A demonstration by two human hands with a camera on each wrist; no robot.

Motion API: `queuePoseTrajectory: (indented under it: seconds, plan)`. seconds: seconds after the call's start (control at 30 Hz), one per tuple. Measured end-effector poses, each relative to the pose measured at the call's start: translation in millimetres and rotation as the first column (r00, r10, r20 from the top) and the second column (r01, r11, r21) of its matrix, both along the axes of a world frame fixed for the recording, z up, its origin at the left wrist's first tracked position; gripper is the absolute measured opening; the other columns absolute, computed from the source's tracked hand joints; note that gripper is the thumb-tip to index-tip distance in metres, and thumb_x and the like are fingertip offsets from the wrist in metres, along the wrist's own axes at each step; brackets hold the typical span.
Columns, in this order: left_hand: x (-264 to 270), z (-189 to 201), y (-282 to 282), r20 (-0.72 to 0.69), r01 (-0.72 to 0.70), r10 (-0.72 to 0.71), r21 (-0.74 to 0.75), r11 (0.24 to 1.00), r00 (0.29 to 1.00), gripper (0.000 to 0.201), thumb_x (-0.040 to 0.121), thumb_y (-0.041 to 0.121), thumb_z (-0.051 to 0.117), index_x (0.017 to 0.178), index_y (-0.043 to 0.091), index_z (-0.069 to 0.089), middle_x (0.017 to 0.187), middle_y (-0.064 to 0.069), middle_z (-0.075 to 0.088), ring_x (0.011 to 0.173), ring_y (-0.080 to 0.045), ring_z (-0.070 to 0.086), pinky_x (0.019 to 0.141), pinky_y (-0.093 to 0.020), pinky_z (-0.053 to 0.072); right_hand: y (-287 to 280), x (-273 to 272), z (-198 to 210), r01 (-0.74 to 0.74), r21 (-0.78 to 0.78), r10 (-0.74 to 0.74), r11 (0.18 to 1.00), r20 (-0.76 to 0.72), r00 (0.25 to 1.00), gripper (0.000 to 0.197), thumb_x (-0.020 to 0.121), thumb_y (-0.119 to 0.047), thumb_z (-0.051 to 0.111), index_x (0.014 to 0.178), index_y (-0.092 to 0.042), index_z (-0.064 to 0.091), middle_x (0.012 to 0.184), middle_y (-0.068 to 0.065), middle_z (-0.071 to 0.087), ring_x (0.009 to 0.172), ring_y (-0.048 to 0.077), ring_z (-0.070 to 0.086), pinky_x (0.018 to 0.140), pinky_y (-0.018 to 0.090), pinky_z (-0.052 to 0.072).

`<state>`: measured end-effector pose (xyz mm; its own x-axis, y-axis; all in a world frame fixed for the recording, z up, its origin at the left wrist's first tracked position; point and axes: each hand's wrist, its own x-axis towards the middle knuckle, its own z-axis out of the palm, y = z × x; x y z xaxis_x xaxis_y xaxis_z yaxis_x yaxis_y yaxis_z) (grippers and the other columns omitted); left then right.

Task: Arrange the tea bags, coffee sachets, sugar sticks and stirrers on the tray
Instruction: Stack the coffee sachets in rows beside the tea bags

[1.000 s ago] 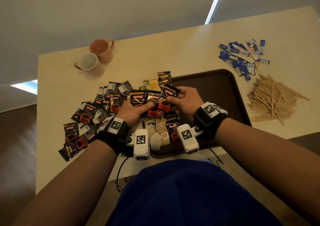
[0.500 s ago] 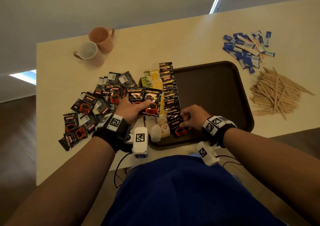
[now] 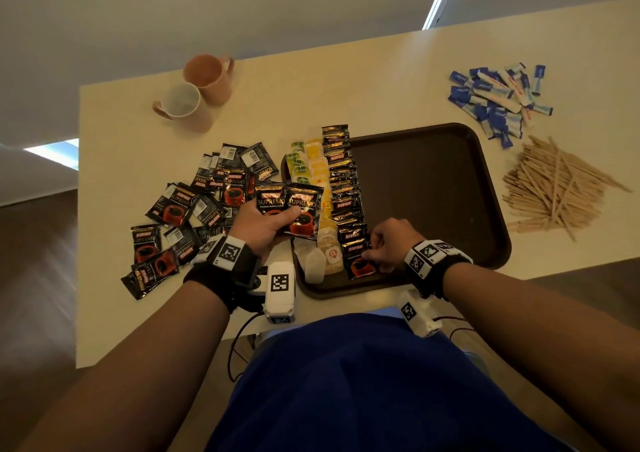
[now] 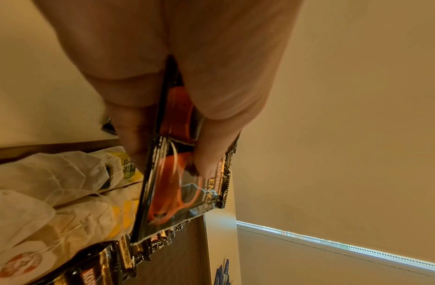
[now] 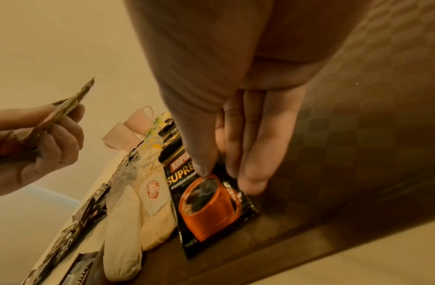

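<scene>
Laying one coffee sachet (image 3: pixel 356 259) at the near end of the sachet row (image 3: pixel 341 181) is the job right now. The right hand (image 3: pixel 389 243) pinches this sachet by its right edge, thumb on top and fingers beside it, as the right wrist view shows. The sachet lies flat on the brown tray (image 3: pixel 433 188), close to the tray's near edge, just beside the tea bags (image 3: pixel 320 254).

To do it well, I think the hand should slide the sachet so its top tucks under the one behind it, like the others in the row. Its sides should line up with the row, and it should not cover the tea bags.

The left hand (image 3: pixel 263 226) holds a small stack of sachets (image 3: pixel 289 205) above the tray's left edge, thumb on the front and fingers curled behind. It should keep them squeezed so none slip out.

More loose sachets (image 3: pixel 194 209) lie on the table (image 3: pixel 381 80) to the left of the tray. The sugar sticks (image 3: pixel 498 101) and wooden stirrers (image 3: pixel 554 188) wait in piles by the table's right edge, and two mugs (image 3: pixel 194 94) stand near its far left corner.
</scene>
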<state>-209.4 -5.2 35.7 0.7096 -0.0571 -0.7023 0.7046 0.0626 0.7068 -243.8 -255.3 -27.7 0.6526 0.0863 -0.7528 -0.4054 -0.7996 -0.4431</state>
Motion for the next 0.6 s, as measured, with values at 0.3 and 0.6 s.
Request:
queuePoseTrajectory:
  seconds: [0.3, 0.6]
  plan:
    - [-1.8, -6.6, -1.2, -0.032, -0.012, 0.012, 0.011, 1.0, 0.999, 0.026, 0.086, 0.002, 0.071, 0.105, 0.017, 0.061, 0.11, -0.012, 0.072, 0.103, -0.031, 0.071, 0.093, -0.051, 0.055, -4.0, -3.5, 1.9, 0.049, 0.04, -0.048, 0.998, -0.027, 0.998, 0.019, 0.089, -0.027, 0.07, 0.092, -0.008, 0.066, 0.079, 0.006, 0.074, 0.066, 0.013, 0.074, 0.068, 0.033, 0.063]
    - [2.3, -10.7, -6.1, -0.018, 0.024, -0.023, 0.051, 0.998, 1.0, 0.028, 0.086, 0.003, 0.073, 0.112, 0.008, 0.064, 0.11, -0.014, 0.073, 0.101, -0.031, 0.071, 0.089, -0.047, 0.057, -18.4, 11.4, 16.9, 0.068, -0.008, -0.064, 0.998, 0.228, 0.971, 0.034, 0.093, -0.038, 0.063, 0.071, -0.012, 0.064, 0.064, 0.001, 0.062, 0.061, 0.014, 0.059, 0.059, 0.023, 0.045]
